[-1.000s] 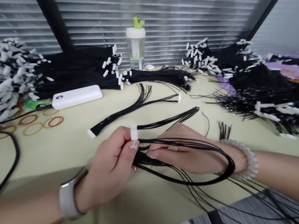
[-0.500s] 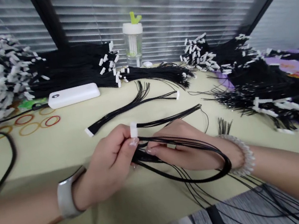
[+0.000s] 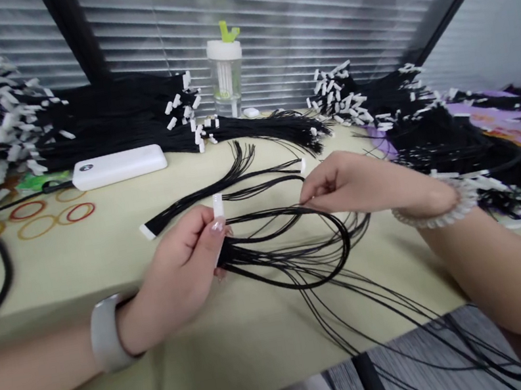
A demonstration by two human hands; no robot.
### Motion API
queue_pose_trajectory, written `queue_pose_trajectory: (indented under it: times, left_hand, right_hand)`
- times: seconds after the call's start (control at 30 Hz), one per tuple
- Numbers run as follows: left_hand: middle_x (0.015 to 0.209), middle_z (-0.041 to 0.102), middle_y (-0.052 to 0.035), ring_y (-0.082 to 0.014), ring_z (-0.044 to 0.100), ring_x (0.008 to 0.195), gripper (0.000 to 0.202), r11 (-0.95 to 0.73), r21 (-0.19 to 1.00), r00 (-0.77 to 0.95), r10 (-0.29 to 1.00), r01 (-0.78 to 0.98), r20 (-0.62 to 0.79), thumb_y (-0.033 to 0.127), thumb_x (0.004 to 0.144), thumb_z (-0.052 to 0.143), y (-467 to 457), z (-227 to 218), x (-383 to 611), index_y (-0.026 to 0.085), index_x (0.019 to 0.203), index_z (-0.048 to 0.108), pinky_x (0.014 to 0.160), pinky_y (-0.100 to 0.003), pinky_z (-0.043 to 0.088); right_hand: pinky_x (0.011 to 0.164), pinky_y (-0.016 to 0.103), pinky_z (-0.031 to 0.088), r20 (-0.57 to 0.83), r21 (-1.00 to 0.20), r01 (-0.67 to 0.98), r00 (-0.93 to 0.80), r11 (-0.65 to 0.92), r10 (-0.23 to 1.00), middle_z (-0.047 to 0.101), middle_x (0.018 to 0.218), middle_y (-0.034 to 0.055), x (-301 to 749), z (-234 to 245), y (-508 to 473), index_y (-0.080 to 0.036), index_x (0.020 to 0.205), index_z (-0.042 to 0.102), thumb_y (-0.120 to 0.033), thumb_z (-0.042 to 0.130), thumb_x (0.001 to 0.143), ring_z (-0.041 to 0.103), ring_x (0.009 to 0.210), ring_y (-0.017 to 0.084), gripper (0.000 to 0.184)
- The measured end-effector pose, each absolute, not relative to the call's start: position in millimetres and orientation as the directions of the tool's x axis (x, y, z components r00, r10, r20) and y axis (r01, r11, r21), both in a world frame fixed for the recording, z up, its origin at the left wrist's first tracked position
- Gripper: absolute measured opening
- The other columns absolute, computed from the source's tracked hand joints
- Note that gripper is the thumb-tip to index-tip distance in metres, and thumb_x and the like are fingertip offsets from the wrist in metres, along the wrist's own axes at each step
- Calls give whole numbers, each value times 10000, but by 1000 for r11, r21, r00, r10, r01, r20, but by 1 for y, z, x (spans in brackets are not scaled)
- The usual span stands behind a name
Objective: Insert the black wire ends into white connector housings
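Near the middle, above the pale-yellow table [image 3: 210,370], thin black wires [image 3: 250,254] loop from a small white plastic connector [image 3: 218,206], held between thumb and finger of the left hand [image 3: 178,272]. The right hand [image 3: 358,182], further right, pinches wires narrowly. I'd keep the connector steady and ease the wires apart gently, lest they snag. Far left lies a white oblong power bank [image 3: 119,167].

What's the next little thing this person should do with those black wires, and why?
Probably ease the right hand slightly outward to spread the black wires apart. The left hand is already gripping a white plug on them, the right hand is at the upper strands, and several wires loop and cross between the two.
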State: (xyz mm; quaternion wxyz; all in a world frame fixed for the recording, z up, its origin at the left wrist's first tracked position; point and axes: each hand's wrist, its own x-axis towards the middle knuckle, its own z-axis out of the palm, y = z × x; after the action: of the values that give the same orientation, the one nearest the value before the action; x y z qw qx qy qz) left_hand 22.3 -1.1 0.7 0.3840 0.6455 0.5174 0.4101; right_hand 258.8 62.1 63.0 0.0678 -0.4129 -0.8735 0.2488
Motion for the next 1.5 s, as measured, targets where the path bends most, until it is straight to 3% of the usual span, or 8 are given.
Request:
queue_pose_trajectory:
  times: [0.2, 0.37, 0.63, 0.8, 1.03, 1.13, 1.3, 1.5]
  left_hand:
    - [639, 425, 23, -83, 428, 536, 254, -143, 925, 93, 989, 351, 117, 416, 815, 388, -2, 4, 24, 191, 733, 473, 395, -134, 455]
    - [705, 472, 11, -89, 445, 557, 253, -133, 929, 84, 990, 346, 111, 430, 809, 394, -1, 1, 22, 196, 773, 484, 407, -151, 480]
    - [703, 476, 11, -84, 440, 531, 264, -131, 939, 100, 989, 317, 105, 442, 807, 391, 2, -1, 22, 195, 769, 476, 392, -150, 471]
    - [669, 457, 21, -74, 421, 502, 279, -132, 938, 110, 989, 321, 101, 451, 810, 379, 2, 0, 23, 192, 764, 472, 377, -134, 442]
    - [691, 463, 23, -75, 420, 520, 281, -85, 959, 112, 992, 272, 56, 457, 802, 393, 2, 3, 23, 193, 771, 481, 406, -140, 443]
    - [675, 468, 27, -66, 425, 485, 299, -61, 966, 117, 993, 251, 32, 465, 800, 393, 2, 4, 24, 184, 760, 488, 396, -142, 421]
    - [711, 509, 23, -52, 425, 470, 289, -19, 983, 150, 989, 182, -9, 454, 800, 409, 0, 7, 27, 184, 771, 510, 384, -129, 392]
    - [579, 476, 38, -49, 405, 417, 297, 172, 983, 200, 963, 56, -180, 463, 780, 445, -7, 9, 30, 181, 752, 535, 352, -133, 358]
  right_hand:
    - [384, 162, 317, -161, -423, 794, -541, 437, 826, 526, 512, -34, 277, 70, 76, -191, 641, 642, -233, 555, 675, 379, 414, 36, 102]
    - [358, 165, 279, 164, -517, 821, -184, 243, 969, 498, 430, -17, 294, 71, 86, -128, 557, 626, -200, 620, 588, 377, 377, 36, 79]
    - [546, 184, 431, 556, -740, 534, 143, 409, 819, 576, 941, 94, 305, 63, 106, -105, 902, 555, -159, 456, 715, 547, 661, 66, 218]
    - [609, 233, 428, 741, -599, 597, 160, 534, 652, 594, 771, 51, 309, 63, 108, -126, 769, 629, -200, 602, 643, 526, 665, 89, 148]
    - [517, 243, 378, 628, -701, 544, 165, 461, 760, 599, 719, 87, 308, 69, 106, -94, 797, 647, -200, 593, 662, 475, 531, 67, 180]
    - [586, 243, 428, 576, -814, 235, 201, 532, 792, 575, 945, 116, 295, 71, 99, -113, 915, 589, -114, 514, 703, 556, 676, 93, 224]
    - [597, 201, 453, 481, -856, -149, 121, 495, 869, 561, 934, 75, 264, 72, 68, -136, 908, 585, -106, 464, 734, 545, 675, 64, 214]
    - [560, 188, 494, 463, -876, 35, -219, 481, 859, 594, 912, 6, 238, 57, 37, -225, 1105, 491, -192, 476, 798, 547, 585, 36, 309]
